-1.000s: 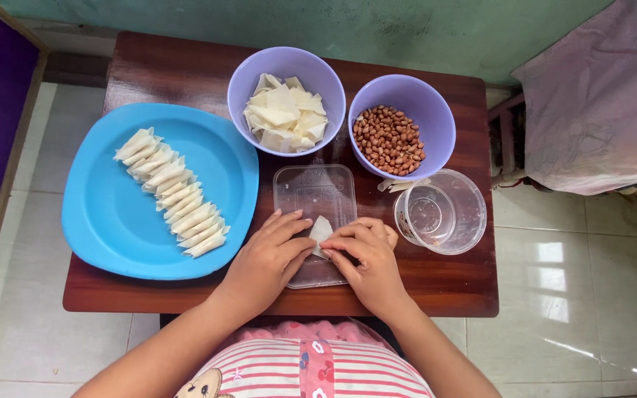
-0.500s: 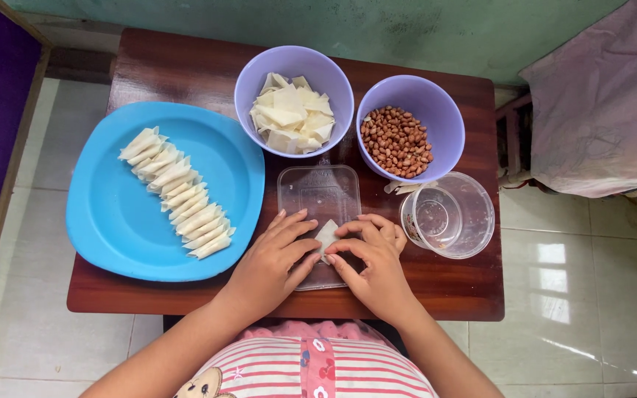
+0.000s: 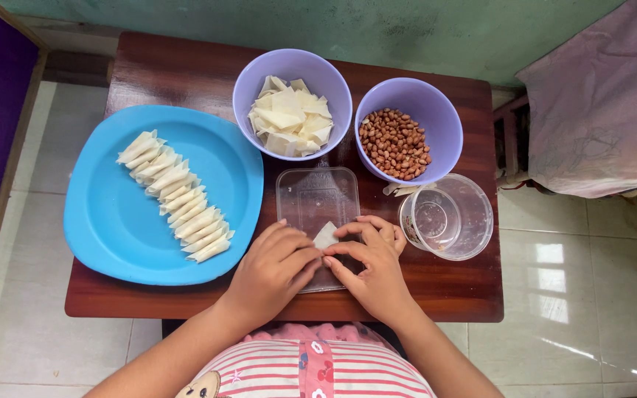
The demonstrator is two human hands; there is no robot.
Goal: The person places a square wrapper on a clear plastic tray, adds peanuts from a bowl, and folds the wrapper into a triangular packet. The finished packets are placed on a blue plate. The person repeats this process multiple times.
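left hand (image 3: 273, 269) – grip pinching wrapper (image 3: 326, 236) | right hand (image 3: 371, 267) – same | over clear lid (image 3: 317, 200)

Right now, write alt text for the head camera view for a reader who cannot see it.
Two hands, left hand and right hand, pinch a small pale wrapper piece over a clear plastic lid on a dark wooden table. A blue plate holds a row of folded wrappers; two purple bowls hold wrapper squares and peanuts, beside a clear container.

Dark wooden table (image 3: 451, 291) with blue plate (image 3: 105, 228), two purple bowls (image 3: 248, 81), clear lid (image 3: 315, 195), clear container (image 3: 473, 221).
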